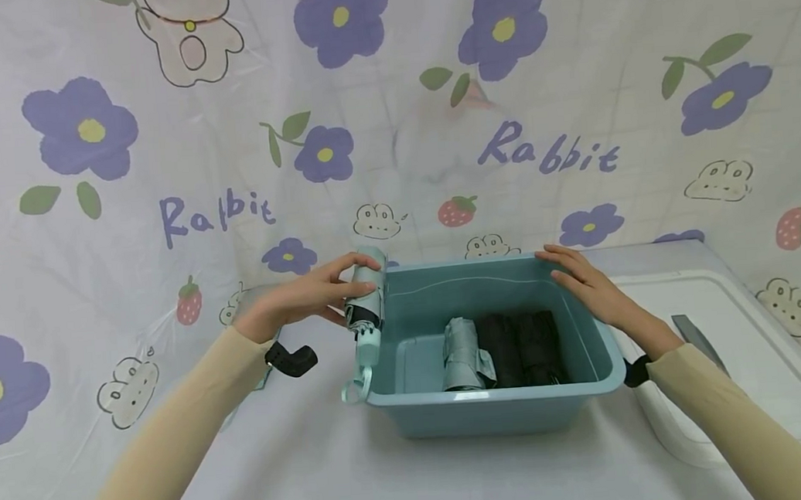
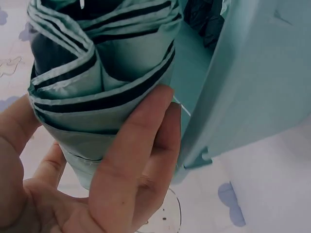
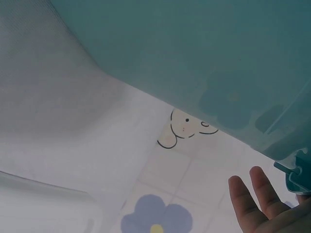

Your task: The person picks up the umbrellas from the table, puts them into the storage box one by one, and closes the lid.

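Covering table and wall, a flowered cloth [image 1: 317,457] backs the bin [image 1: 495,410].

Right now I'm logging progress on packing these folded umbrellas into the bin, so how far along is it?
Done: a grey-green umbrella and a black umbrella already lie side by side in the teal bin. In hand: the left hand grips a mint umbrella upright just outside the bin's left rim, while the right hand rests flat on the right rim. Left: getting that mint umbrella inside; no other loose umbrellas show.
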The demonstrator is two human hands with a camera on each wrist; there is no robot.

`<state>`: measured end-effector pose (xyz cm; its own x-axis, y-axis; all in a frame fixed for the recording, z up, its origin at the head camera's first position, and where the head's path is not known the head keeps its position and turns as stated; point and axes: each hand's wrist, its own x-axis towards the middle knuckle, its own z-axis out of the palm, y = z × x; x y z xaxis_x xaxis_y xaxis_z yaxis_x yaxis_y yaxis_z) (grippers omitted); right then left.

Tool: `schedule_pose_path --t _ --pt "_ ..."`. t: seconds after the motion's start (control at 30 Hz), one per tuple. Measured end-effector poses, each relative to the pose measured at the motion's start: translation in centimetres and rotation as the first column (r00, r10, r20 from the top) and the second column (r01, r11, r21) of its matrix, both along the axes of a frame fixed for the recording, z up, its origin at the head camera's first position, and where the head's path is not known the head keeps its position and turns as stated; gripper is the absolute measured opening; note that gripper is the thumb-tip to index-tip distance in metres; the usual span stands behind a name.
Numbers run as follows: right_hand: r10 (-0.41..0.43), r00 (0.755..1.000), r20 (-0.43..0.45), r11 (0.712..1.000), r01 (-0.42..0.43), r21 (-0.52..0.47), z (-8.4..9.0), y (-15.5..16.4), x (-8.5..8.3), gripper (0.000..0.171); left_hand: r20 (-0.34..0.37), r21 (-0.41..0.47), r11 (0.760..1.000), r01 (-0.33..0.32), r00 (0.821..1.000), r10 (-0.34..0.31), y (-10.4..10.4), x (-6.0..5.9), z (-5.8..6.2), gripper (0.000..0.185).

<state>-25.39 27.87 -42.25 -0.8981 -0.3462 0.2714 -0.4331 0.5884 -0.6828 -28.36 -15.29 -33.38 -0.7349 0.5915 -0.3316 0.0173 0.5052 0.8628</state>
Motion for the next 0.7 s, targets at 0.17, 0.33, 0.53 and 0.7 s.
schedule_pose_path --t 0.17,0.33,0.53,0.7 --pt "-0.004 1.0 -0.003 1.0 0.004 0.008 0.0 0.0 0.0 0.043 0.026 -0.005 0.999 0.032 0.999 -0.032 1.3 0.1 0.1 0.043" --pt "-0.007 1.0 -0.006 1.0 0.007 0.004 0.1 0.0 0.1 0.043 0.041 -0.027 0.998 0.063 0.997 -0.062 2.9 0.5 0.2 0.041" --pt "0.001 1.0 -0.006 1.0 -0.001 -0.001 0.1 -0.1 0.2 0.043 0.076 -0.048 0.994 0.098 0.993 -0.094 4.4 0.5 -0.2 0.039" --pt "-0.001 1.0 -0.002 1.0 0.001 0.002 0.1 -0.1 0.1 0.043 0.088 -0.074 0.991 0.109 0.991 -0.102 5.5 0.6 -0.9 0.039"
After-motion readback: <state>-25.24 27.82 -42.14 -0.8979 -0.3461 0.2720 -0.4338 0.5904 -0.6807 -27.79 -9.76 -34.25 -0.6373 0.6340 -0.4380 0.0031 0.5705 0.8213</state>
